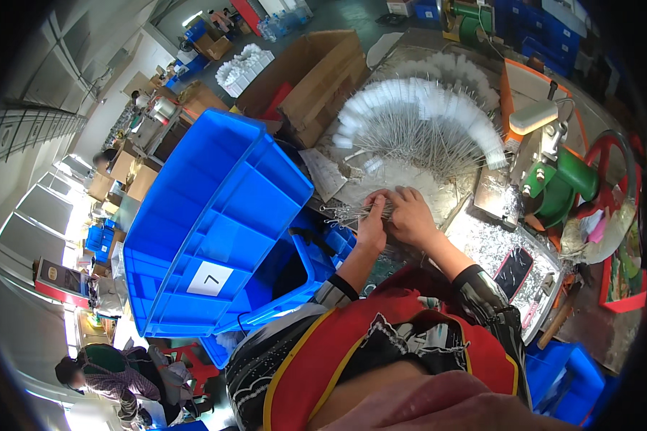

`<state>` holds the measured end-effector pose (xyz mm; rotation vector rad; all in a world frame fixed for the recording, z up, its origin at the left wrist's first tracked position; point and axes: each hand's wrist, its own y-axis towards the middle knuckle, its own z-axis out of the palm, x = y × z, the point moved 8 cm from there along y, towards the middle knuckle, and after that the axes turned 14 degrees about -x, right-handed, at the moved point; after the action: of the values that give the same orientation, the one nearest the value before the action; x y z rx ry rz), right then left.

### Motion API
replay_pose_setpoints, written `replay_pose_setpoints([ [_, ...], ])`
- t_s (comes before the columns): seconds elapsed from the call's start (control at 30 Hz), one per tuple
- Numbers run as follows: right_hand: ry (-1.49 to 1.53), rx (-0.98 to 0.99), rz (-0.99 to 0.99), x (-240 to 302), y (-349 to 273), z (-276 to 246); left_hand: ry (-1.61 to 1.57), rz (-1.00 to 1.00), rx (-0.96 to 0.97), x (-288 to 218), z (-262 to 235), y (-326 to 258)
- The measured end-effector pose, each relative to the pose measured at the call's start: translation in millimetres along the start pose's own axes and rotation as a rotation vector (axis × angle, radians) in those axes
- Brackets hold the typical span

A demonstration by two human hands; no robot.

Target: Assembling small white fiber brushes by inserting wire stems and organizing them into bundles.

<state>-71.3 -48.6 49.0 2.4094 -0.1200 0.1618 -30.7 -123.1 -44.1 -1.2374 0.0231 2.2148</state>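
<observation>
1. The bundle of wire stems (345, 213) is at the centre of the frame, its looped ends fanning unevenly to the left. Your left hand (370, 230) has its fingers closed around it. If that grasp slackens, stems could slide out of line or drop, because the loose ends have no visible tie.
2. Your right hand (412, 219) is bent over the other side, touching or nearly touching the left. You hide its fingertips, so I cannot tell whether they pinch the stems or only steady them. If both hands press unevenly, the thin wires could bend or prick your fingers.
3. Just left of the bundle lie a paper sheet (323, 174) and the large blue crate (216, 208), which leans at a slant. A wide swing leftward could catch the loops on the crate's edge, or perhaps knock the crate if its support is poor.
4. Above your hands, the fan of white-bristled brushes (417, 108) spreads across the upper middle. Its stems cross closely, so pulling on one could tangle or drag its neighbours.
5. Toward the right, the metal tray (553, 276) holds shiny bits beside a green machine (576, 176). A trailing sleeve could pick up scraps there.
</observation>
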Motion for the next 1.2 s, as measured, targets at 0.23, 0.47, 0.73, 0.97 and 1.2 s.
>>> replay_pose_setpoints([
  [0.23,0.453,-0.182,0.233,-22.7,59.5,-90.4,0.154,0.270,0.247,-66.8,69.8,1.2],
  [0.47,0.619,-0.337,0.186,-12.9,98.4,-124.0,1.018,0.688,0.626,-51.0,115.9,-4.3],
  [0.73,0.197,-0.239,0.048,-17.4,89.2,-106.0,1.140,0.795,0.706,-29.8,124.9,-1.0],
  [0.97,-0.205,-0.145,-0.152,-31.9,73.6,-80.0,1.184,0.741,0.893,-12.0,139.2,2.9],
  [1.2,-0.058,-0.307,-0.189,-28.5,83.3,-116.7,1.129,0.997,0.829,-29.1,158.4,-0.6],
])
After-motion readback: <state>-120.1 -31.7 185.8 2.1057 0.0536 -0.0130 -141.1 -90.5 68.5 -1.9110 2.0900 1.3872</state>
